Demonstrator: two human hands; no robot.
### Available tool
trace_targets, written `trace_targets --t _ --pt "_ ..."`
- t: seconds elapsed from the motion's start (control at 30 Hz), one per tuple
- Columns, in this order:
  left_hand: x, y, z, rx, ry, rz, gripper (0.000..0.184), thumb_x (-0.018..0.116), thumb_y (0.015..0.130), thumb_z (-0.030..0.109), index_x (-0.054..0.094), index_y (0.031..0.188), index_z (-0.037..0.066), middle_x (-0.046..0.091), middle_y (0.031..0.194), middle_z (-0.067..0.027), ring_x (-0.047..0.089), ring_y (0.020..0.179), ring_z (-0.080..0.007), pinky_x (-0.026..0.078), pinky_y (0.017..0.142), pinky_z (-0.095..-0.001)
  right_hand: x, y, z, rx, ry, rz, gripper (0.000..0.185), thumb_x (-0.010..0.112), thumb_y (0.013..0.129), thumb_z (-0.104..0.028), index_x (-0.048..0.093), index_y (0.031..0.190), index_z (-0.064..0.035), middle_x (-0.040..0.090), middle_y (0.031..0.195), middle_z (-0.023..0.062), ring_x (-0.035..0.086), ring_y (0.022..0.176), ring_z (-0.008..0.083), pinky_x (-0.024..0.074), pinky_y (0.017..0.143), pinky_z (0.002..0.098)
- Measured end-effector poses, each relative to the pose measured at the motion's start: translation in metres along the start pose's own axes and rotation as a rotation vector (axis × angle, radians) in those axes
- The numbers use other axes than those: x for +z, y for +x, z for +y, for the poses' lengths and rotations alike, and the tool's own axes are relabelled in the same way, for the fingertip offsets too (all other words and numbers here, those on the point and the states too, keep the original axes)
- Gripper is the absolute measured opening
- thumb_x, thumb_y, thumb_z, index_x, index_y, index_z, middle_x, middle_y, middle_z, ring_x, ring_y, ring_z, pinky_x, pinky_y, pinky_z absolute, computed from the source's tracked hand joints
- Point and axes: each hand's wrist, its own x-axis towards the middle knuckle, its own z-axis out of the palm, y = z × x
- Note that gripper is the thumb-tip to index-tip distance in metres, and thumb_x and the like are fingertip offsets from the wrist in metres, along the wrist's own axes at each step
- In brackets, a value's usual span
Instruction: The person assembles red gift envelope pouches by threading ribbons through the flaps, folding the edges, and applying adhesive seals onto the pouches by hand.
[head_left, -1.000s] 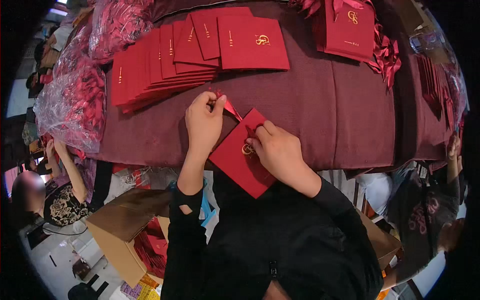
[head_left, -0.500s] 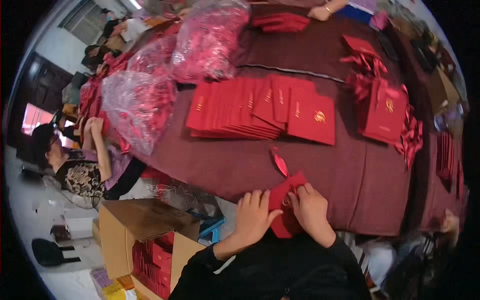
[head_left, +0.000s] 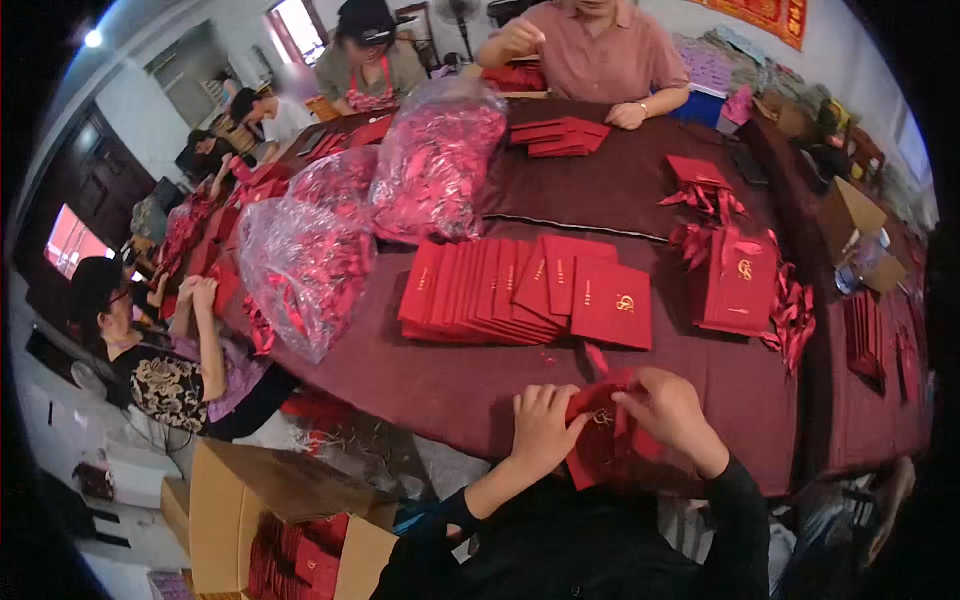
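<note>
Bracing red bag [head_left: 593, 455] at near edge of table [head_left: 430, 383]: left hand [head_left: 541, 428] against left side, grip unclear; right hand [head_left: 677, 412] pinching upper edge. Likely light, stiffish — crease-prone; hold by edges. Ribbon [head_left: 597, 360] probably soft, slippery.

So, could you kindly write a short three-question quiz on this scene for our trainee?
1. Multiple choice: in the picture, where is the bulging clear plastic bag nearest the camera wearer relative to the fanned row of flat red gold-printed pieces?
A) To its right
B) To its left
C) On top of it

2. True or false: the wearer's left hand rests on that fanned row.

3. Fill in the colour: the open brown cardboard box at the lower left holds ____ flat pieces.

Key: 1. B. 2. False; the hand is at a separate red gold-printed piece below the row. 3. Red.
</note>
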Motion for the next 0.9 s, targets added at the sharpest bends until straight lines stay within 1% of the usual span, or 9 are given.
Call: trace_targets --t 0.1,0.2,0.27,0.33,0.4,0.5,0.63,0.83,0.9 --pt "0.001 0.016 0.003 0.074 -0.030 0.034 0.037 0.072 0.081 0.023 0.060 0.113 0.007 0.052 0.114 -0.0095 0.048 0.105 -0.0288 0.037 0.091 -0.0429 -0.023 0.038 0.016 0.104 0.352 0.070 0.024 0.068 0.087 -0.024 0.063 0.093 -0.0005 0.063 0.074 0.0114 0.061 0.061 0.0243 0.0479 0.055 0.0367" --pt "-0.004 0.023 0.007 0.135 -0.072 0.068 0.034 0.070 0.083 0.020 0.061 0.113 0.007 0.054 0.114 -0.0098 0.049 0.108 -0.0295 0.037 0.093 -0.0429 -0.035 0.089 0.045 0.339 0.789 0.145 0.023 0.065 0.089 -0.018 0.064 0.098 0.0023 0.063 0.073 0.0086 0.059 0.061 0.0151 0.0493 0.058 0.0336" --pt "-0.004 0.022 0.006 0.153 -0.075 0.066 0.032 0.070 0.081 0.021 0.063 0.110 0.010 0.056 0.113 -0.0081 0.051 0.106 -0.0290 0.041 0.089 -0.0428 -0.027 0.119 0.088 0.227 0.418 0.378 0.018 0.064 0.086 -0.015 0.066 0.095 0.0000 0.068 0.083 0.0147 0.067 0.074 0.0261 0.0524 0.071 0.0361" --pt "-0.001 0.016 0.001 0.165 -0.084 0.058 0.029 0.070 0.080 0.016 0.063 0.107 0.008 0.058 0.109 -0.0081 0.052 0.104 -0.0293 0.042 0.089 -0.0425 -0.021 0.135 0.122 0.191 0.066 0.513 0.016 0.062 0.085 -0.010 0.065 0.097 0.0005 0.067 0.077 0.0136 0.067 0.073 0.0247 0.0515 0.063 0.0345" --pt "0.004 0.010 -0.003 0.143 -0.175 0.103 0.021 0.070 0.080 0.009 0.063 0.100 0.005 0.060 0.103 -0.0090 0.055 0.099 -0.0301 0.043 0.087 -0.0414 -0.017 0.146 0.139 0.288 0.011 0.462 0.020 0.062 0.081 -0.012 0.067 0.097 -0.0006 0.068 0.088 0.0186 0.067 0.085 0.0337 0.0524 0.072 0.0398" --pt "0.013 -0.001 -0.016 0.039 -0.315 0.150 0.017 0.069 0.079 0.001 0.060 0.093 0.003 0.062 0.096 -0.0114 0.058 0.092 -0.0301 0.046 0.083 -0.0391 0.005 0.169 0.148 0.273 -0.081 0.477 0.020 0.061 0.082 -0.014 0.068 0.097 -0.0013 0.068 0.088 0.0192 0.067 0.086 0.0349 0.0526 0.073 0.0417" --pt "0.013 -0.007 -0.023 -0.026 -0.390 0.223 0.015 0.070 0.078 0.000 0.062 0.090 0.003 0.063 0.092 -0.0109 0.058 0.091 -0.0294 0.047 0.081 -0.0387 0.026 0.222 0.153 0.240 -0.052 0.500 0.021 0.060 0.082 -0.014 0.069 0.097 -0.0023 0.067 0.087 0.0206 0.066 0.086 0.0373 0.0524 0.075 0.0443" --pt "0.013 -0.001 -0.027 0.007 -0.382 0.257 0.006 0.069 0.084 0.004 0.065 0.087 0.002 0.065 0.089 -0.0100 0.059 0.087 -0.0268 0.048 0.079 -0.0378 0.061 0.289 0.204 0.207 -0.052 0.624 0.018 0.061 0.083 -0.016 0.072 0.094 -0.0058 0.063 0.099 0.0206 0.062 0.093 0.0394 0.0506 0.081 0.0473" --pt "0.017 -0.002 -0.030 0.019 -0.365 0.251 0.011 0.071 0.079 0.002 0.064 0.088 0.002 0.064 0.090 -0.0092 0.059 0.087 -0.0295 0.048 0.078 -0.0394 0.065 0.297 0.201 0.397 -0.125 0.467 0.018 0.061 0.083 -0.017 0.071 0.093 -0.0059 0.062 0.102 0.0198 0.061 0.092 0.0399 0.0507 0.081 0.0478"
